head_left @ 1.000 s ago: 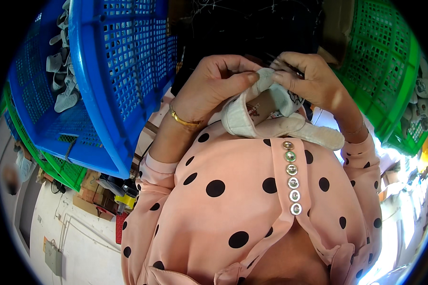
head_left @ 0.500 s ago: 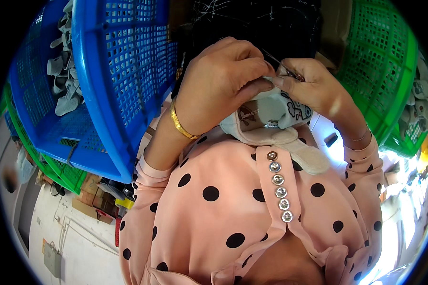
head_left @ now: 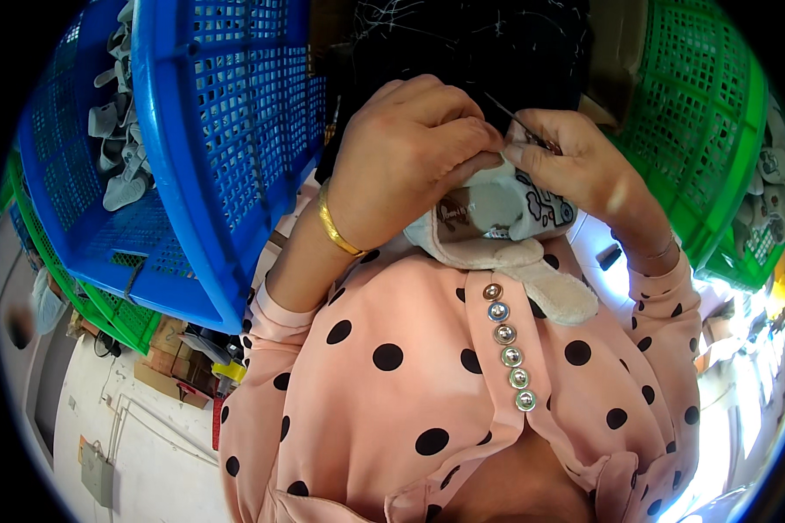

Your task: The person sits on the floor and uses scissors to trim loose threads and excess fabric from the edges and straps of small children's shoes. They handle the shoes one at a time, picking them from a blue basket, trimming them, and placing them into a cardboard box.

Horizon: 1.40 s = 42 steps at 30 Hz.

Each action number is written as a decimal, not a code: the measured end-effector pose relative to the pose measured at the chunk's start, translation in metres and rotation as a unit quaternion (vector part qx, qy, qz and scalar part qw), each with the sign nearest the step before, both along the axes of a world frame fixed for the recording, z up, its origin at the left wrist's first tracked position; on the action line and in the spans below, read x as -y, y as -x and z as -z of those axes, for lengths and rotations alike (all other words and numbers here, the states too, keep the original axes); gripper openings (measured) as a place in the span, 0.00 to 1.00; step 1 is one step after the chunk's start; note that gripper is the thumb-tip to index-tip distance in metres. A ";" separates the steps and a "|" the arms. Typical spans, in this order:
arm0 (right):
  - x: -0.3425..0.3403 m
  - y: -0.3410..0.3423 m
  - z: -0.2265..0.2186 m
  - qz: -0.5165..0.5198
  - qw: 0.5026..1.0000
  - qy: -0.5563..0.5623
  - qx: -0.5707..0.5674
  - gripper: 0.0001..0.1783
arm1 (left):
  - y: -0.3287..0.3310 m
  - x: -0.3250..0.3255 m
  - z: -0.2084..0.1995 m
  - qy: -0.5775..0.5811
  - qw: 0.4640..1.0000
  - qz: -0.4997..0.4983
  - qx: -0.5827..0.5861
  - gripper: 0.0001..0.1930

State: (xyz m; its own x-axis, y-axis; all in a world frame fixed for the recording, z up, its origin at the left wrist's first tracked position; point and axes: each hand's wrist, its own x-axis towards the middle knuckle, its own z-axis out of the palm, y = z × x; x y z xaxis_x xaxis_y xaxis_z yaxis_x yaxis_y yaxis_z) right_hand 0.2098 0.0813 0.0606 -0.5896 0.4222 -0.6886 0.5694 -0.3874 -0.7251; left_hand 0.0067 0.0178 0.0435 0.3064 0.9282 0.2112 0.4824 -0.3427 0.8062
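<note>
My left hand [head_left: 414, 139], with a gold bracelet at its wrist, is closed with thumb and fingers pinching the top edge of a pale plush item [head_left: 490, 251]. That item has a rounded opening, brown print inside, dark cartoon embroidery on its right side and a floppy rounded flap hanging down. My right hand [head_left: 567, 157] is curled round a slim, pointed metal tool [head_left: 516, 116] that looks like small scissors; its tip points up and left. The right thumb meets the item's edge beside the left fingertips. What lies between the fingertips is hidden.
A blue plastic basket [head_left: 235, 166] stands close on the left, with several similar pale items [head_left: 129, 157] beyond its near wall. On the right is a green basket [head_left: 685, 113], with more pale pieces [head_left: 774, 174] past it. Loose white threads lie on dark cloth [head_left: 471, 44] ahead.
The tool in my right hand has swung, with its blade now more exposed and standing away from my left fingers. The plush item has shifted slightly. Both hands keep their grips.
</note>
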 end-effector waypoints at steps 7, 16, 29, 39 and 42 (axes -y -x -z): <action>0.003 0.002 -0.004 0.015 1.000 -0.014 -0.002 0.13 | 0.009 -0.001 0.002 0.066 0.995 -0.075 0.024 0.05; 0.006 -0.003 -0.001 -0.014 0.999 -0.042 0.006 0.15 | 0.029 0.009 -0.006 0.246 0.962 -0.076 0.087 0.11; 0.019 -0.011 -0.006 -0.142 0.828 -0.542 0.033 0.24 | 0.017 0.023 0.004 0.532 0.765 -0.079 0.354 0.10; 0.020 -0.006 -0.013 -0.203 0.773 -0.596 0.072 0.23 | 0.015 0.029 0.009 0.536 0.718 -0.083 0.435 0.09; 0.022 -0.007 -0.014 -0.206 0.784 -0.581 0.079 0.21 | 0.015 0.030 0.010 0.535 0.716 -0.083 0.441 0.09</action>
State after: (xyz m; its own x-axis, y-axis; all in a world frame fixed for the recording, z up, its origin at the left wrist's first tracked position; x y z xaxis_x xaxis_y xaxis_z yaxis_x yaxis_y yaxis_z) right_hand 0.2170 0.0592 0.0746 -0.7863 0.6151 -0.0589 0.5914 0.7214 -0.3604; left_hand -0.0083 -0.0119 0.0337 0.3583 0.7120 -0.6039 -0.4138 0.7009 0.5810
